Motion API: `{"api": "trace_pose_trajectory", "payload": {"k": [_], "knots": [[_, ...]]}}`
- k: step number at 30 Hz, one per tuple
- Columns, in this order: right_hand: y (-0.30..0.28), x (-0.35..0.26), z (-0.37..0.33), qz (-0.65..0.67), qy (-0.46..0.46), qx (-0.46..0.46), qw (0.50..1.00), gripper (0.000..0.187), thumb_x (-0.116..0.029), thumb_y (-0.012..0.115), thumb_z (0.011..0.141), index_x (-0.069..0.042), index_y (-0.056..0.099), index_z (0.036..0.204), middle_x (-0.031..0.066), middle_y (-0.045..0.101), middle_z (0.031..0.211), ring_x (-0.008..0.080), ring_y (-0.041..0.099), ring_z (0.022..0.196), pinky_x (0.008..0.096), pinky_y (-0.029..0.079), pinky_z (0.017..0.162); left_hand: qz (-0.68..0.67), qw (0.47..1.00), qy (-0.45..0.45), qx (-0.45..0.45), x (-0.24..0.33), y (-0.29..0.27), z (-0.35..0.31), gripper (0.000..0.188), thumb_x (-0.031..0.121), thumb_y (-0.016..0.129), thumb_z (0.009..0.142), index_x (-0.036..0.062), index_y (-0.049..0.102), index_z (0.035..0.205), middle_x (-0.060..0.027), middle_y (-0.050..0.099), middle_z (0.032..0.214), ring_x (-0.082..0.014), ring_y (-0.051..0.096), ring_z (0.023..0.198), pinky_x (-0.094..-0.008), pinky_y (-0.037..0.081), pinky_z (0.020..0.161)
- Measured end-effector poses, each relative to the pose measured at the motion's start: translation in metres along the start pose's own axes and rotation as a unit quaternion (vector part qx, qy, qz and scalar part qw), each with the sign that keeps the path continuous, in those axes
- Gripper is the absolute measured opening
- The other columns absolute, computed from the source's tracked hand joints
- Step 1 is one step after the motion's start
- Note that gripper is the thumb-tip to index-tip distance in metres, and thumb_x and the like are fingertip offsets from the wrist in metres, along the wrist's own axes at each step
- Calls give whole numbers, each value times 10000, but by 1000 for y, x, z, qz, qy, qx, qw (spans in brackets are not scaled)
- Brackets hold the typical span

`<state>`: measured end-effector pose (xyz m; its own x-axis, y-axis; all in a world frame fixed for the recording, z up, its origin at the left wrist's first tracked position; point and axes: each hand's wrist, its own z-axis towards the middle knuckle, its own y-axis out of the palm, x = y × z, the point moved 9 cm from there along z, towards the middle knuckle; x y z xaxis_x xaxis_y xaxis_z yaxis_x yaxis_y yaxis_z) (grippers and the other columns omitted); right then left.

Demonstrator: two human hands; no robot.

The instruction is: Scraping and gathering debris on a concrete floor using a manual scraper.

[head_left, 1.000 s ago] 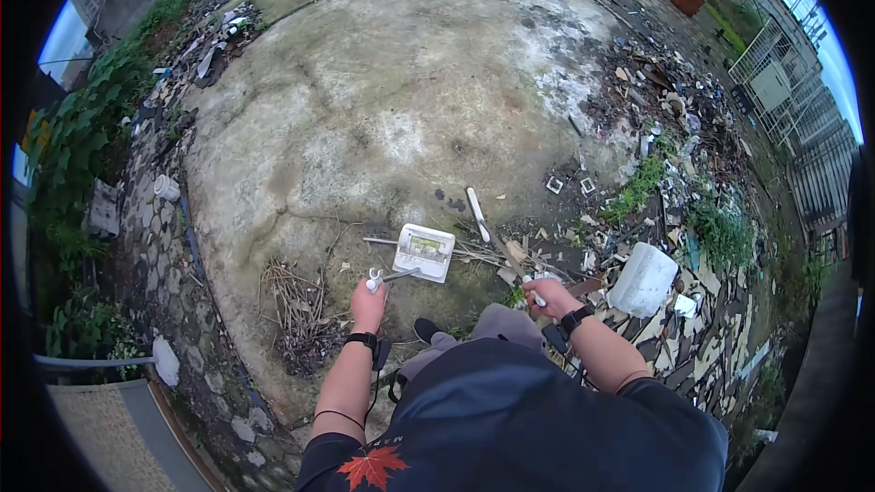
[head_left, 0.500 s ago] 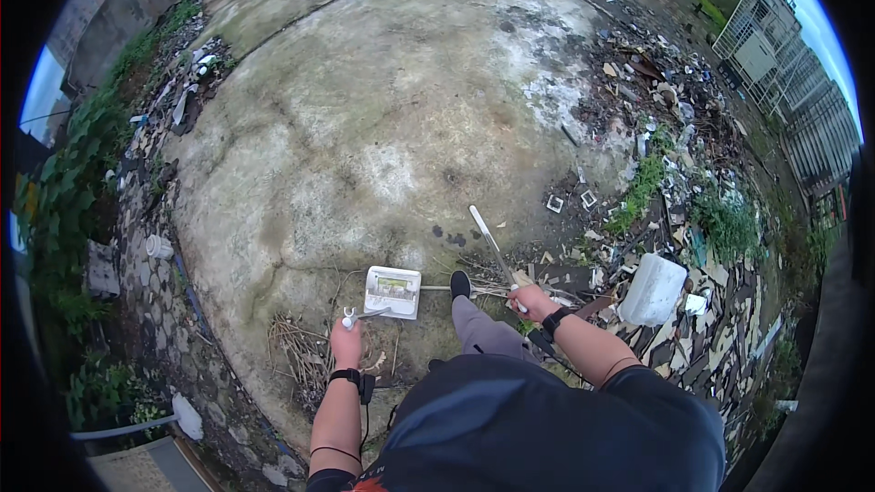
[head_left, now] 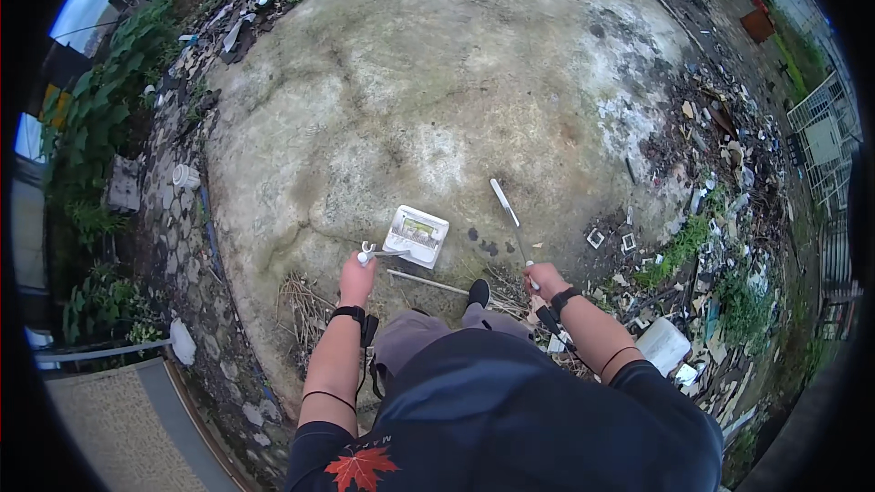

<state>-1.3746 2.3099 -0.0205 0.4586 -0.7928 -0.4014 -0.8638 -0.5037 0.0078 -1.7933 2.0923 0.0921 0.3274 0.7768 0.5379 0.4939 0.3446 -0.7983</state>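
Observation:
My left hand (head_left: 356,279) is closed around the white, hook-ended grip of a long-handled dustpan (head_left: 432,254). Its white square pan sits on the concrete just ahead, turned at a slant, with a greenish-grey panel in its middle. In my right hand (head_left: 545,282) is the white grip of a long-handled broom (head_left: 504,200). The broom's thin stick runs forward to a narrow white head at or near the ground, right of the pan and apart from it. Bristles cannot be made out.
A pale pole (head_left: 428,281) lies before my feet, by my dark shoe (head_left: 478,292). Dry twigs (head_left: 305,310) are at the left. Rubble and litter (head_left: 720,246) cover the right side, with a white block (head_left: 663,347). A stone border (head_left: 196,282) runs along the left.
My view has turned and shifted leftward. The dustpan has moved farther ahead and tilted, leaving the pole behind it. The broom head has come nearer the pan's level. Both hands keep their hold.

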Motion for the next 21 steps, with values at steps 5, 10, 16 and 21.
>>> {"api": "trace_pose_trajectory", "payload": {"k": [5,10,16,21], "knots": [[41,-58,32,-44,-23,12,999,190,-67,556,788,-50,492,610,55,493,513,166,469,395,323,322,345,-22,1000,15,1,11,-2,78,264,283,649,788,45,610,896,-193,647,854,-391,610,841,-457,478,692],[100,-110,69,-130,-22,31,991,170,-76,565,784,-18,535,627,71,524,533,178,498,416,326,341,355,-42,998,14,-51,6,13,163,273,270,619,808,54,584,971,-209,634,906,-394,595,889,-468,472,731],[206,-159,90,-335,-32,31,941,173,-77,600,789,-8,571,633,63,514,499,165,500,409,316,369,370,-54,992,-7,-113,-7,31,239,289,266,601,822,31,560,984,-217,636,906,-407,594,871,-492,469,733],[270,-196,95,-278,40,-84,956,95,-74,583,774,0,561,718,39,541,578,143,514,457,293,392,419,-16,986,30,-162,23,51,287,280,253,598,825,23,546,976,-226,636,879,-405,602,843,-493,473,728]]}}
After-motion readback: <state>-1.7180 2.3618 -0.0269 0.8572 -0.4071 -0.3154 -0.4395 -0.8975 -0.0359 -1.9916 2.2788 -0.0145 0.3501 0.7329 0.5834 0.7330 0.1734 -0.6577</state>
